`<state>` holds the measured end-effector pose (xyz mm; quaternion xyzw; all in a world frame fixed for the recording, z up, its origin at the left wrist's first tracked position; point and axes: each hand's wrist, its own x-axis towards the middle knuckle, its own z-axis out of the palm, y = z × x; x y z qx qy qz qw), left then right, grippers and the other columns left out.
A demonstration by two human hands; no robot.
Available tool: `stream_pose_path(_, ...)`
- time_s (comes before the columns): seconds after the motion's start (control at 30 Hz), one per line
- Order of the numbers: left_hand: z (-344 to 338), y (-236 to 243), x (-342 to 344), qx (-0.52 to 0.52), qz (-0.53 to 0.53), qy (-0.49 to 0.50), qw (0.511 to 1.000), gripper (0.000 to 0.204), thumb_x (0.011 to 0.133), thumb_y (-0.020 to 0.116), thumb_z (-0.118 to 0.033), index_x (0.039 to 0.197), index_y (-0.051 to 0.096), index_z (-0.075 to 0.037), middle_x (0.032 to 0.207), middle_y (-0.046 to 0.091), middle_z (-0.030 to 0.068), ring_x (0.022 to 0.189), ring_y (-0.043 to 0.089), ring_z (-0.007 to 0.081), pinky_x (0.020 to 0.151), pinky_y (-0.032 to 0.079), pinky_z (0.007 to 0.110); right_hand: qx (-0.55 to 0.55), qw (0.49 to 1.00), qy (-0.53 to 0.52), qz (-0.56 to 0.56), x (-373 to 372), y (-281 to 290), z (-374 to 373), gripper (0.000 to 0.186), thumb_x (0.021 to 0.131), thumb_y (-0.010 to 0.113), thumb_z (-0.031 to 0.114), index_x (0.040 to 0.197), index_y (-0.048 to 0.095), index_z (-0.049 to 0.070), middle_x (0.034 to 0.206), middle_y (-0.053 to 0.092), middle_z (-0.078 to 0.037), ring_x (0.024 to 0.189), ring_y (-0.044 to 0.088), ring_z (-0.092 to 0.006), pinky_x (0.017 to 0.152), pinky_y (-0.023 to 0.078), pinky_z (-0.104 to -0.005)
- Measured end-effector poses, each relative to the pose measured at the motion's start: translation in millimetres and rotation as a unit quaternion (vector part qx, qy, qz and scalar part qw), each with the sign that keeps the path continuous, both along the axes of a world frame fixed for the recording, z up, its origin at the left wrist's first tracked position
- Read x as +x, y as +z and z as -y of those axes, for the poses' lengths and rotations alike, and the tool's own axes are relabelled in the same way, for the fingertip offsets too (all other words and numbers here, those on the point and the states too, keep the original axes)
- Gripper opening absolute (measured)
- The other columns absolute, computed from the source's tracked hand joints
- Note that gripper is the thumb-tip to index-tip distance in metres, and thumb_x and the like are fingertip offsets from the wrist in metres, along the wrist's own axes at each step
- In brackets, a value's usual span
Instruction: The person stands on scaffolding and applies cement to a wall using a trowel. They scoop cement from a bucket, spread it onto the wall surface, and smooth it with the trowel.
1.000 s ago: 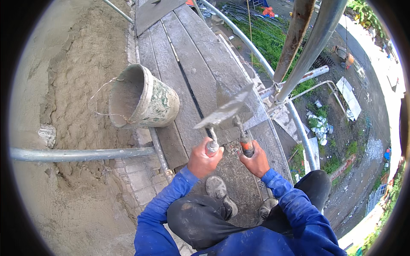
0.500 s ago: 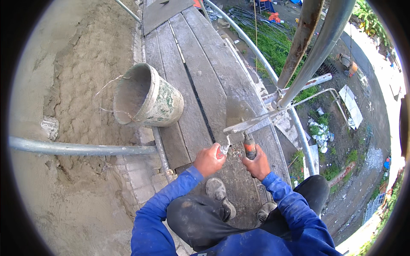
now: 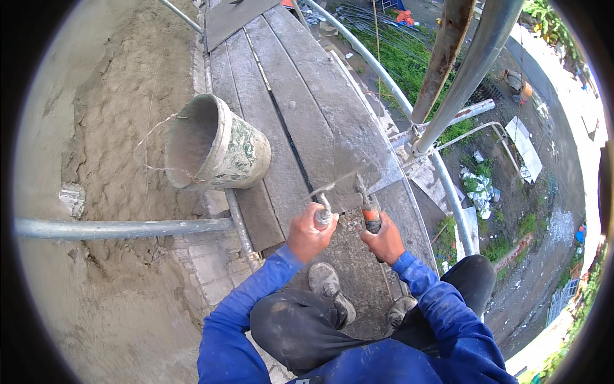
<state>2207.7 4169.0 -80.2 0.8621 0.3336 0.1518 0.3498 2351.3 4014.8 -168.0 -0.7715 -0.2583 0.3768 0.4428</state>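
Observation:
My left hand [image 3: 310,230] is closed around the whitish handle of a trowel [image 3: 325,211], whose thin blade shows nearly edge-on. Beside it, my right hand [image 3: 385,240] grips a second trowel [image 3: 371,219] with an orange and black handle. The two mortar-coated blades are close together just ahead of my hands, over the planks; whether they touch I cannot tell. To the left of them is a mortar-smeared bucket [image 3: 246,153] with green marks and a wire handle, its mouth facing left. Its inside is grey with mortar.
I squat on a plank walkway [image 3: 281,83]. Along the left runs a wall of rough wet mortar [image 3: 128,128], crossed by a metal pipe [image 3: 128,227]. Scaffold poles [image 3: 476,70] rise at the right edge, and the ground lies far below. A flat board [image 3: 233,22] lies at the far end.
The left trowel has turned and shifted left, its handle now more upright. The right trowel's blade, hidden before behind the left one, now shows more. The bucket stays put.

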Motion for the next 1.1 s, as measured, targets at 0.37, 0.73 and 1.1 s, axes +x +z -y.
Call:
stream_pose_path(0.37, -9, -45, -14, 0.036, -0.121, -0.064, 0.990, 0.029, 0.084, 0.075, -0.022, 0.102, 0.058, -0.006, 0.078, 0.069, 0.0210, 0.075, 0.069, 0.0408, 0.064, 0.054, 0.051, -0.014, 0.999, 0.033, -0.002, -7, 2, 0, 0.053, 0.075, 0.071, 0.025, 0.114, 0.053, -0.006, 0.096, 0.067, -0.031, 0.091, 0.067, -0.0458, 0.082, 0.052, -0.0483)
stream_pose_path(0.73, 2, -53, -25, 0.014, -0.123, -0.058, 0.991, 0.027, 0.085, 0.074, -0.022, 0.100, 0.057, -0.006, 0.075, 0.067, 0.0207, 0.075, 0.068, 0.0438, 0.065, 0.053, 0.052, -0.001, 0.998, 0.025, 0.055, -4, 0, 12, 0.050, 0.076, 0.071, 0.022, 0.115, 0.053, -0.004, 0.098, 0.066, -0.033, 0.094, 0.066, -0.0486, 0.083, 0.052, -0.0507)
stream_pose_path(1.1, 4, -17, -14, -0.039, -0.016, -0.031, 0.999, 0.026, 0.085, 0.076, -0.017, 0.095, 0.057, -0.002, 0.072, 0.065, 0.0144, 0.066, 0.067, 0.0250, 0.061, 0.051, 0.038, -0.060, 0.996, 0.041, 0.059, -4, 26, 9, 0.048, 0.077, 0.069, 0.020, 0.116, 0.049, 0.000, 0.091, 0.067, -0.032, 0.089, 0.066, -0.0502, 0.080, 0.052, -0.0533)
